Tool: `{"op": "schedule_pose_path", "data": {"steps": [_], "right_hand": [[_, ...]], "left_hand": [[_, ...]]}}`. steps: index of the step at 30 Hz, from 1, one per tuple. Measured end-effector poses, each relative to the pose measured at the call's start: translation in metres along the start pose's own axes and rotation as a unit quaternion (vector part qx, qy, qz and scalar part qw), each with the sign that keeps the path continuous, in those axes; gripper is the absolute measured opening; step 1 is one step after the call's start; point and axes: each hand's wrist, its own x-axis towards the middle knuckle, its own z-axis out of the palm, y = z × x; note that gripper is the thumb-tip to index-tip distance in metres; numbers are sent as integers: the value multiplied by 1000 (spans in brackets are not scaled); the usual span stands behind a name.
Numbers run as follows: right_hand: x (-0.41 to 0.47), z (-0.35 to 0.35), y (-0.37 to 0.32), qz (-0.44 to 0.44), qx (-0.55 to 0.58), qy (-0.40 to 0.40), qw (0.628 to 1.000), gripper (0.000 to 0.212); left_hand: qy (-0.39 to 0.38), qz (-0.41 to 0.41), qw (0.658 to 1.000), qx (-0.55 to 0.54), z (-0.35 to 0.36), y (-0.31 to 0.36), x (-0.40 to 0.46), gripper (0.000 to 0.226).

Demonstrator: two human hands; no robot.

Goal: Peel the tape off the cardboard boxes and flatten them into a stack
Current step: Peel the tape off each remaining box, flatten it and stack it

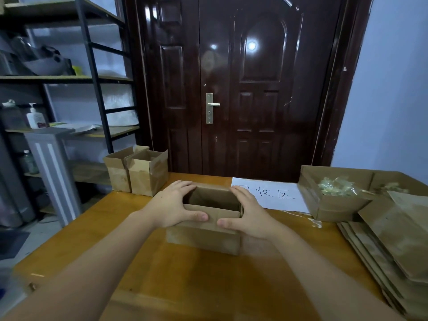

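Both arms reached forward over the wooden table (97, 228) to an open cardboard box (206, 237) at its middle. The left hand (172, 207) gripped the box's left rim, thumb along the near wall; the right hand (249, 214) mirrored it. Flattened boxes (389, 251) lay stacked right of the box.

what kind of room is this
Probably a storeroom or back room used for sorting recycling: metal shelving with supplies, a wooden table holding flattened cardboard, and a handwritten sign.
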Motion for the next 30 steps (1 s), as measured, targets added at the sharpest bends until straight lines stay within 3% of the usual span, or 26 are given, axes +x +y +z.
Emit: {"op": "schedule_pose_path", "data": {"steps": [4,9,13,19,24,30], "right_hand": [[1,9,3,-9,-3,52,999,104],[-5,-6,5,-17,-17,26,999,112],[-24,-30,18,-4,-27,-8,1000,120],[-64,-58,46,34,-77,19,996,112],[-83,-71,52,59,-104,75,990,107],[-103,-85,56,64,-17,212,975,90]], "left_hand": [[21,-17,999,47,6,9,-3,127],[20,-20,998,49,5,21,-10,131],[21,-17,1000,3,11,42,-14,123],[59,16,993,-96,33,84,-12,105],[116,-5,969,-217,35,99,-9,91],[207,-14,966,-154,11,75,-17,74]]}}
